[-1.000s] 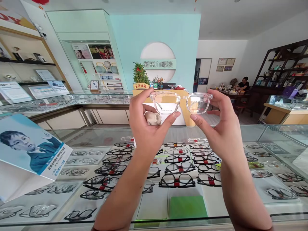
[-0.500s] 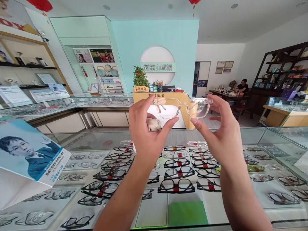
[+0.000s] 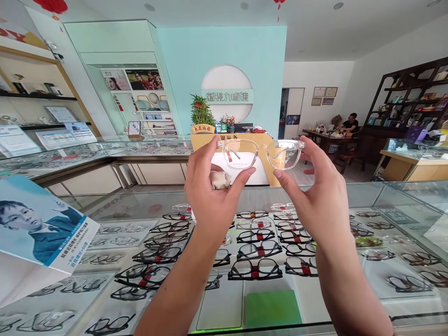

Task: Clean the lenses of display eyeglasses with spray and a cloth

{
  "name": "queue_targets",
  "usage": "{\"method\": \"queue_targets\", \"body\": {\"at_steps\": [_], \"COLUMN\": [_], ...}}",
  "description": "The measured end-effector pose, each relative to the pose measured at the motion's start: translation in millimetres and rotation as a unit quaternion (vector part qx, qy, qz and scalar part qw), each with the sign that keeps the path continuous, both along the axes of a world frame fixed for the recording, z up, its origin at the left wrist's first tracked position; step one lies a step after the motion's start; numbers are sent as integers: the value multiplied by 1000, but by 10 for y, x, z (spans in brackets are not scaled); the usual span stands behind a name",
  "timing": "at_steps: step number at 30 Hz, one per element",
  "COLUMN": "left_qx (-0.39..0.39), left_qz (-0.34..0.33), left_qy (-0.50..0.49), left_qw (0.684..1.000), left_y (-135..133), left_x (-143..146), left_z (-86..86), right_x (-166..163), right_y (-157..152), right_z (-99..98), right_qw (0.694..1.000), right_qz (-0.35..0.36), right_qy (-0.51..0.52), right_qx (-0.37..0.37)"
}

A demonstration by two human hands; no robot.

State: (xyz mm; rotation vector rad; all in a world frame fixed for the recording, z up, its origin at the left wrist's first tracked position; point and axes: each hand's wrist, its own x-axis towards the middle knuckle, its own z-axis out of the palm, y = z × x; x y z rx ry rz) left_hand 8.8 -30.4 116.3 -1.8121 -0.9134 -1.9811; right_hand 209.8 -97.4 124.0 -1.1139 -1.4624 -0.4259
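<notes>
A pair of clear-framed glasses [image 3: 261, 153] is held up in front of me, above the glass display counter [image 3: 350, 196]. My left hand [image 3: 210, 186] pinches the left lens rim between thumb and fingers and keeps a small crumpled beige cloth [image 3: 220, 179] tucked in its palm. My right hand [image 3: 315, 186] pinches the right lens rim the same way. The temples are folded out toward me.
Under the counter glass lie several rows of black and clear frames [image 3: 255, 249] and a green pad [image 3: 272, 309]. A poster stand [image 3: 38, 231] leans at the left. More counters, shelves and a reception desk [image 3: 241, 140] stand beyond; a person sits at a far table [image 3: 350, 123].
Both hands and the glasses stay together and shift slightly left; the view has tilted a little between the frames. The grip is unchanged.
</notes>
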Motion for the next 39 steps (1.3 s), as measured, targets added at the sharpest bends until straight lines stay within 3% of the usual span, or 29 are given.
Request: {"method": "queue_targets", "body": {"at_steps": [6, 39], "left_qx": [-23, -44], "left_qz": [-11, -2], "left_qy": [4, -1], "left_qw": [1000, 999], "left_y": [-28, 22], "left_x": [1, -46], "left_z": [21, -12], "right_x": [-14, -169], "right_y": [-16, -45], "right_z": [-6, 13], "right_qw": [998, 993], "right_qz": [-53, -111], "right_qy": [-13, -35], "right_qx": [5, 19]}}
